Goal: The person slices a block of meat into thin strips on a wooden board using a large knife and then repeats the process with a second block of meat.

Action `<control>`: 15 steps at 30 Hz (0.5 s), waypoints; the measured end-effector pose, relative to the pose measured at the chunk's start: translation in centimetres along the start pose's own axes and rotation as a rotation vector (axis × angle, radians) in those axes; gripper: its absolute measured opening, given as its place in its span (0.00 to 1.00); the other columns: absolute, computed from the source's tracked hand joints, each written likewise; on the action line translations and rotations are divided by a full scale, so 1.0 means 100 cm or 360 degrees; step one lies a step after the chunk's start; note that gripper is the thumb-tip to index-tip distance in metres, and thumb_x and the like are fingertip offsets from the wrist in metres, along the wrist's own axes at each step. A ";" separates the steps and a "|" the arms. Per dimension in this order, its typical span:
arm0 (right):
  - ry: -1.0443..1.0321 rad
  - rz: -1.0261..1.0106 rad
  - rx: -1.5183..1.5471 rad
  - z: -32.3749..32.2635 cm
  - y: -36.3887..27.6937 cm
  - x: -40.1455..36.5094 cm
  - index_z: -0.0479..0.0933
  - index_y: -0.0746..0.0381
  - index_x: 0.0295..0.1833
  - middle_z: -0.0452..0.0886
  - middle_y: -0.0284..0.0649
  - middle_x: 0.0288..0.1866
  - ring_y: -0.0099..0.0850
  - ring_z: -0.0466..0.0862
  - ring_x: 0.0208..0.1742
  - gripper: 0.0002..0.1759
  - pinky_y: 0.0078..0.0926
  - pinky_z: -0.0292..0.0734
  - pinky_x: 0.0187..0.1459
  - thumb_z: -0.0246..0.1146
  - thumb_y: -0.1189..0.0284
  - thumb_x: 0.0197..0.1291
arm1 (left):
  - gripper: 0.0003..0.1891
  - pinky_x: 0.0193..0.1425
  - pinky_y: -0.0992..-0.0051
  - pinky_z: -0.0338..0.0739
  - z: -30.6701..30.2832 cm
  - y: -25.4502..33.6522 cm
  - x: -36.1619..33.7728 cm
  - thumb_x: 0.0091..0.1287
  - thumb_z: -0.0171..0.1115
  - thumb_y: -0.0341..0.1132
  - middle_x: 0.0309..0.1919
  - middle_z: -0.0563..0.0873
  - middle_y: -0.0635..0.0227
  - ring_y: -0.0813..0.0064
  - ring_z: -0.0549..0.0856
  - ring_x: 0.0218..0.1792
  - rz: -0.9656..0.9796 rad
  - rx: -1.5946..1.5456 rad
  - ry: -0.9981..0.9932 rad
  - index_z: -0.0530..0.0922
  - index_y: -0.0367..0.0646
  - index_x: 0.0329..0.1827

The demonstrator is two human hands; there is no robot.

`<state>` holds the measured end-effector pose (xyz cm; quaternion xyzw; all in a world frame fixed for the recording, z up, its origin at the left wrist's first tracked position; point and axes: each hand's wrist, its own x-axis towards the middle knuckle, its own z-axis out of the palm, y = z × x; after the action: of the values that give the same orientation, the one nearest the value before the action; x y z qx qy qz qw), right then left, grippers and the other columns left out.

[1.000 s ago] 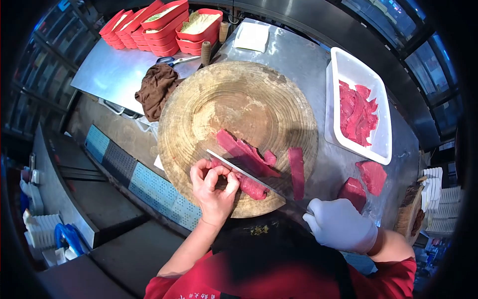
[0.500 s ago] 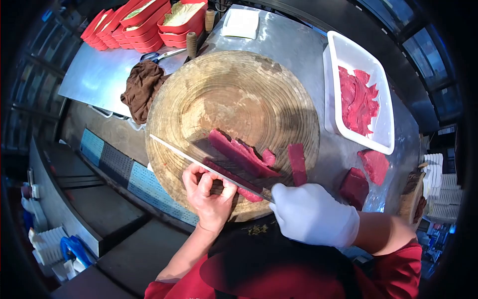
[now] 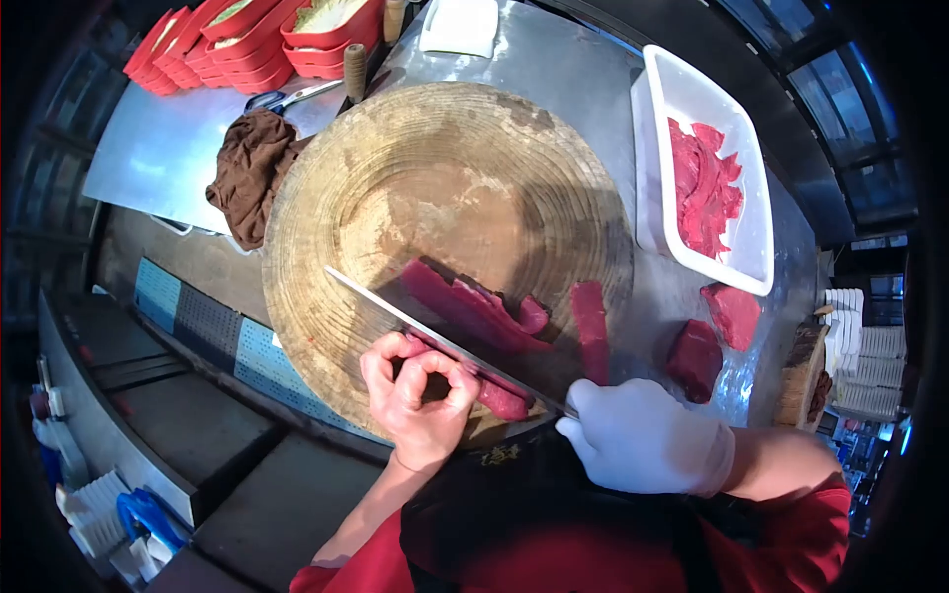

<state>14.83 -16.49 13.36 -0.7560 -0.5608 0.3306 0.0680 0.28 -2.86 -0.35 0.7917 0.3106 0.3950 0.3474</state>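
My right hand (image 3: 643, 440), in a white glove, is closed around the handle of a knife (image 3: 443, 342). Its long blade lies slantwise over the round wooden chopping block (image 3: 321, 217), alongside a strip of red meat (image 3: 502, 399). My bare left hand (image 3: 420, 405) holds that strip down at the block's near edge, fingers curled close to the blade; part of the meat is hidden beneath them. Just beyond the blade rests a longer piece of red meat (image 3: 460, 304) with a ragged side. A narrow meat strip (image 3: 590, 326) lies farther right on the block.
Sliced meat (image 3: 704, 188) fills part of a white tub (image 3: 643, 178) at right. Two meat chunks (image 3: 695, 361) sit on the metal table nearby. Left of the block are a brown cloth (image 3: 252, 173), scissors (image 3: 297, 96) and stacked red containers (image 3: 247, 54). A white dish (image 3: 460, 27) stands behind.
My right hand has drawn the knife back to the right, so its tip is nearer my left hand. More of the held strip's right end shows. The whole view has shifted slightly.
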 end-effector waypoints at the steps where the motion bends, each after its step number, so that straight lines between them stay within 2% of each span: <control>1: -0.0018 0.0026 0.0003 0.001 -0.004 0.011 0.70 0.65 0.36 0.75 0.44 0.16 0.45 0.83 0.20 0.10 0.42 0.76 0.22 0.62 0.70 0.64 | 0.13 0.46 0.66 0.76 0.001 -0.002 -0.002 0.39 0.73 0.23 0.42 0.74 0.62 0.62 0.77 0.43 -0.0084 -0.0048 0.0005 0.82 0.46 0.28; 4: 0.0025 0.0033 0.0018 0.017 -0.008 0.040 0.70 0.65 0.36 0.76 0.45 0.17 0.46 0.84 0.22 0.10 0.41 0.77 0.23 0.63 0.71 0.62 | 0.13 0.46 0.67 0.75 -0.001 -0.005 -0.001 0.39 0.73 0.23 0.41 0.73 0.63 0.63 0.77 0.43 -0.0103 -0.0056 0.0036 0.82 0.46 0.27; 6: 0.0244 -0.0182 0.0086 0.019 -0.011 0.055 0.70 0.66 0.36 0.77 0.48 0.18 0.47 0.84 0.24 0.09 0.42 0.78 0.26 0.63 0.73 0.58 | 0.12 0.46 0.67 0.75 -0.001 -0.004 0.000 0.39 0.73 0.22 0.39 0.73 0.64 0.63 0.77 0.42 -0.0094 -0.0035 0.0056 0.81 0.46 0.27; 7: 0.0198 -0.0071 0.0155 0.018 -0.013 0.057 0.72 0.67 0.36 0.79 0.52 0.21 0.50 0.85 0.26 0.08 0.45 0.79 0.29 0.62 0.75 0.56 | 0.12 0.46 0.67 0.75 -0.002 -0.003 -0.002 0.39 0.73 0.22 0.39 0.73 0.64 0.63 0.76 0.42 -0.0110 -0.0029 0.0032 0.81 0.45 0.27; 8: -0.0017 0.0098 0.0142 0.009 -0.020 0.060 0.73 0.69 0.38 0.82 0.55 0.25 0.52 0.86 0.30 0.09 0.48 0.80 0.32 0.62 0.75 0.55 | 0.12 0.45 0.67 0.75 -0.001 -0.001 -0.002 0.39 0.73 0.22 0.38 0.72 0.64 0.64 0.76 0.41 -0.0106 -0.0031 0.0003 0.80 0.44 0.27; 10: -0.0140 0.0115 0.0169 -0.003 -0.021 0.060 0.74 0.70 0.40 0.83 0.56 0.28 0.53 0.87 0.32 0.10 0.50 0.80 0.34 0.61 0.75 0.55 | 0.11 0.44 0.69 0.75 0.001 -0.002 -0.002 0.44 0.72 0.22 0.38 0.73 0.64 0.65 0.76 0.41 -0.0134 -0.0042 0.0021 0.80 0.42 0.28; 13: -0.0151 0.0081 0.0105 0.001 -0.012 0.031 0.74 0.69 0.41 0.83 0.56 0.28 0.53 0.87 0.33 0.10 0.50 0.81 0.35 0.60 0.74 0.56 | 0.10 0.46 0.69 0.75 0.001 -0.007 -0.005 0.47 0.72 0.22 0.38 0.74 0.64 0.65 0.77 0.41 -0.0080 -0.0080 0.0085 0.80 0.42 0.31; 15: -0.0104 0.0186 0.0112 0.010 0.004 -0.003 0.73 0.68 0.40 0.83 0.55 0.26 0.53 0.86 0.32 0.09 0.51 0.81 0.34 0.60 0.72 0.60 | 0.10 0.46 0.69 0.76 0.001 -0.007 -0.008 0.48 0.72 0.22 0.39 0.74 0.63 0.65 0.77 0.41 -0.0068 -0.0076 0.0075 0.81 0.42 0.32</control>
<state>14.47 -17.15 12.50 -0.7734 -0.5057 0.3780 0.0569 -0.19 -3.12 -1.24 0.7669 0.3260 0.4134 0.3671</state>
